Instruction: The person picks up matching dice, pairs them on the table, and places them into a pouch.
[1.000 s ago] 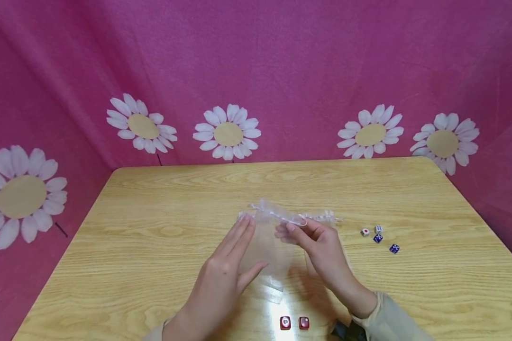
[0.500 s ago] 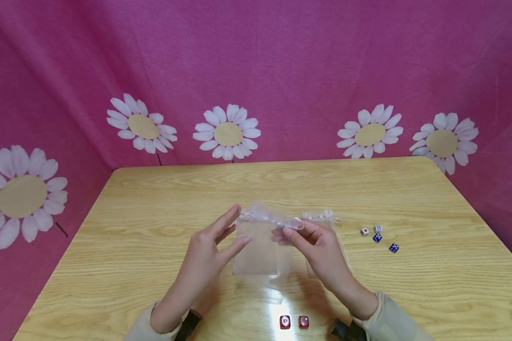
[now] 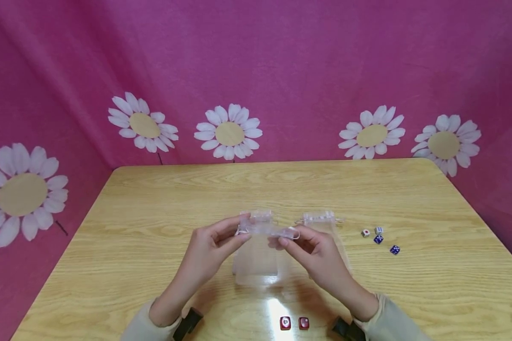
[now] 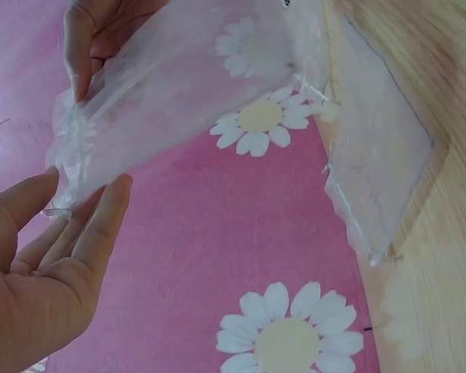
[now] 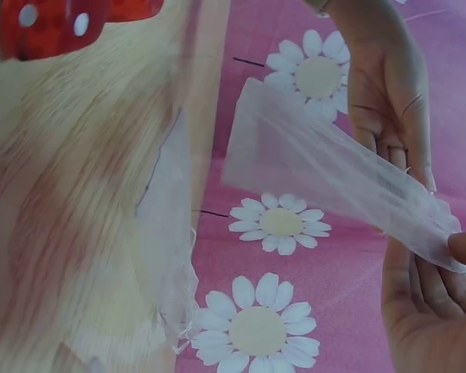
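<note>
A sheer white organza drawstring bag (image 4: 171, 101) is stretched between both hands over the table. My left hand (image 3: 211, 246) pinches one corner of its gathered top, thumb on one side and fingers on the other. At the opposite corner, my right hand (image 3: 320, 251) pinches the top edge, with a loop of cord by its fingertips. In the right wrist view the body of the bag (image 5: 318, 159) hangs flat and looks unfilled. Behind it on the table lies a second organza bag (image 3: 261, 215), partly covered. A third organza bag (image 3: 324, 225) lies beside it, partly behind my right hand.
Two red dice (image 3: 285, 323) sit near the front of the wooden table (image 3: 153, 203). Two white dice (image 3: 365, 233) and two blue dice (image 3: 394, 249) are grouped on the right. A pink curtain (image 3: 281, 71) with daisies hangs behind.
My left hand has drawn back from the bag's top, then closed on its left corner. The held bag has come lower and nearer, showing the second bag behind it. My right hand keeps its grip.
</note>
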